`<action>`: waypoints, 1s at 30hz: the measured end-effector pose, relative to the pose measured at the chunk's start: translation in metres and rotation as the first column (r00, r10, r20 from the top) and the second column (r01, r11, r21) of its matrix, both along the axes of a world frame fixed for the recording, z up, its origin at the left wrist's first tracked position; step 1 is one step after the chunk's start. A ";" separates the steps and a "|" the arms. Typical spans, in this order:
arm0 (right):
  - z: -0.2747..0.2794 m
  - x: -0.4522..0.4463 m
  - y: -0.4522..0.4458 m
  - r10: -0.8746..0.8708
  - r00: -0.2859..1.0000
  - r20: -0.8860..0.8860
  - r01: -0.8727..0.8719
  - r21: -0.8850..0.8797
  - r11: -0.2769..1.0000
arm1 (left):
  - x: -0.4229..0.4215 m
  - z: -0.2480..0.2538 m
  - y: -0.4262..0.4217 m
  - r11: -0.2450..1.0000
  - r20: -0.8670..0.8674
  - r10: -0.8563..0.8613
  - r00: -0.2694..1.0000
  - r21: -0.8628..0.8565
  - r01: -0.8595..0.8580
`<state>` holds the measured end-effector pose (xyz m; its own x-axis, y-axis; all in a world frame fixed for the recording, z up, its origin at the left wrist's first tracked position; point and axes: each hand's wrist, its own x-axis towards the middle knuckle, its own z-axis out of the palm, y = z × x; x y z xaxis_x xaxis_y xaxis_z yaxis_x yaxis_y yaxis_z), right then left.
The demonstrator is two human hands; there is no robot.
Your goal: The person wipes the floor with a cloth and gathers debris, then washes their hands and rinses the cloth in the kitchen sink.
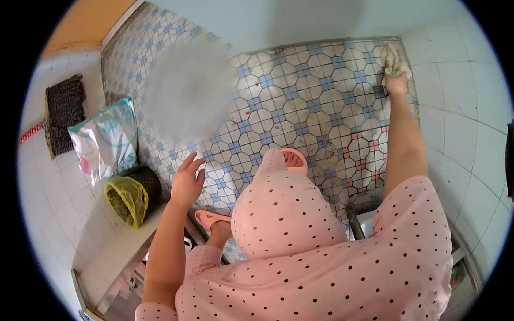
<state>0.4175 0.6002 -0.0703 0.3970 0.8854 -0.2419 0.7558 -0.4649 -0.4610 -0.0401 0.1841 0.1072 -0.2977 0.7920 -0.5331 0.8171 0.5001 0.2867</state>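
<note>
Off-white rag (395,60) clutched in the right hand (397,84), seemingly mid-wipe on the tiled floor (300,99); next swipe probably wants steady pressure. Left hand (188,182) hangs free, grip loose.

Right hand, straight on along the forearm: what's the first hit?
Likely the far wall, with the cloth at the right hand touching it before the fingers do. The gap looks small, but depth is hard to judge from this one view.
</note>
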 end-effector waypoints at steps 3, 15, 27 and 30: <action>-0.063 -0.024 0.016 0.182 0.983 0.040 -0.182 0.006 0.983 | 0.006 -0.001 -0.010 1.000 0.022 -0.011 1.000 -0.007 0.011; -0.052 -0.347 -0.162 0.853 0.450 -0.264 -0.889 -0.037 0.457 | 0.030 0.003 -0.033 0.999 0.079 -0.018 0.997 -0.030 0.021; -0.008 -0.072 -0.074 0.463 0.885 0.047 -0.461 0.217 0.860 | 0.005 -0.026 -0.072 1.000 0.116 0.014 0.993 -0.017 -0.012; -0.061 -0.074 -0.096 0.406 0.905 0.124 -0.423 0.190 0.886 | 0.006 -0.026 -0.069 1.000 0.126 -0.004 0.992 0.003 0.004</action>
<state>0.3437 0.5041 -0.1318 -0.0071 0.9998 -0.0177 0.8963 -0.0015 -0.4435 -0.0341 0.1150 0.0811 -0.2251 0.7946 -0.5638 0.7766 0.4958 0.3888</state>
